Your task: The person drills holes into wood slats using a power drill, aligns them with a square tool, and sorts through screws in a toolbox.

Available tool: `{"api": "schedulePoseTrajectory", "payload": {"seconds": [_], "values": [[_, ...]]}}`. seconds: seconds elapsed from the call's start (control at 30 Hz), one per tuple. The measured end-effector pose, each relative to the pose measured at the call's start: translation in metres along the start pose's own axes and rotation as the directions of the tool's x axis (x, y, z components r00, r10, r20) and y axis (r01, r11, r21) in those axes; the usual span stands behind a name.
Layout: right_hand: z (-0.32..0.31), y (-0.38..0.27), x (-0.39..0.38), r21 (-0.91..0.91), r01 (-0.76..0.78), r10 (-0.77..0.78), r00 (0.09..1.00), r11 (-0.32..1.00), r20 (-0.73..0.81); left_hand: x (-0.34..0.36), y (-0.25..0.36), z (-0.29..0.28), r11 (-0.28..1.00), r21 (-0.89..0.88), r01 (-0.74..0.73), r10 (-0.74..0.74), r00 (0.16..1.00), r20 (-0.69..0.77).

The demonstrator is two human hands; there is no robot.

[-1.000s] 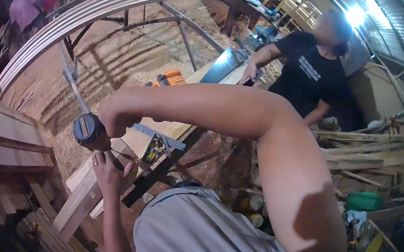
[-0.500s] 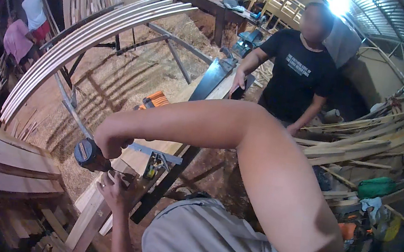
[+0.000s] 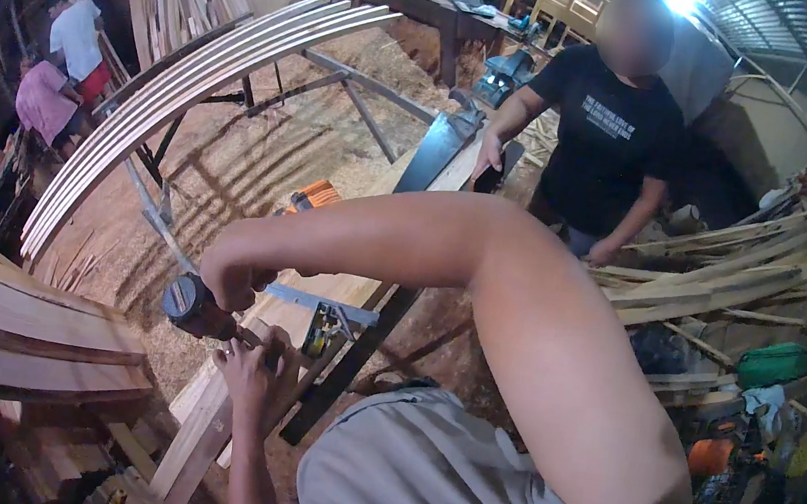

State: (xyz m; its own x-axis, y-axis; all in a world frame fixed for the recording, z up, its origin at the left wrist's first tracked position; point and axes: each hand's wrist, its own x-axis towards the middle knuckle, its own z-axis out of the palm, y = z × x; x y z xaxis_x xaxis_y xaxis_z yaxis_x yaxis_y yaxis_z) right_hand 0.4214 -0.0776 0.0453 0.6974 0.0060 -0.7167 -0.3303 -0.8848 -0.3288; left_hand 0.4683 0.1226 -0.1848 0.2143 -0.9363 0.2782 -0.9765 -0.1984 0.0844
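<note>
- Right hand [image 3: 238,272] clenched in a fist around the neck of a dark, round-headed wooden mallet [image 3: 187,304], head pointing left, just above the near end of a long pale timber plank [image 3: 200,429].
- Left hand [image 3: 253,370] beneath it, fingers curled on a short dark tool, too hidden to name, pressed against the plank's top face.
- Plank running away diagonally toward a second person in a black printed T-shirt [image 3: 610,141], one of whose hands rests flat on its far end.
- Grey metal clamp bar [image 3: 322,302] lying across the plank right beside the right fist; orange ridged object [image 3: 315,197] farther along.
- Dark flat board [image 3: 432,155] leaning along the plank's far part.
- Sawdust-strewn earth floor [image 3: 265,149] below.
- Bundle of bent pale laths on a metal frame [image 3: 181,94] arching across at left; stacked curved boards [image 3: 22,326] at near left.
- Loose timber strips [image 3: 722,281] heaped at right; two more people [image 3: 63,69] at far left.
</note>
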Motion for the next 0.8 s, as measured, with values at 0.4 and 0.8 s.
{"api": "schedulePoseTrajectory", "payload": {"seconds": [0.4, 0.8], "values": [[0.009, 0.02, 0.015, 0.076, -0.023, 0.019, 0.998, 0.997, 0.058, 0.007, 0.026, -0.038, 0.986, -0.168, 0.009, -0.027, 0.994, -0.101], [0.008, 0.012, 0.019, 0.031, 0.067, -0.067, 0.998, 0.997, -0.004, 0.009, -0.007, 0.001, 0.321, -0.931, 0.174, -0.467, 0.884, 0.004]]}}
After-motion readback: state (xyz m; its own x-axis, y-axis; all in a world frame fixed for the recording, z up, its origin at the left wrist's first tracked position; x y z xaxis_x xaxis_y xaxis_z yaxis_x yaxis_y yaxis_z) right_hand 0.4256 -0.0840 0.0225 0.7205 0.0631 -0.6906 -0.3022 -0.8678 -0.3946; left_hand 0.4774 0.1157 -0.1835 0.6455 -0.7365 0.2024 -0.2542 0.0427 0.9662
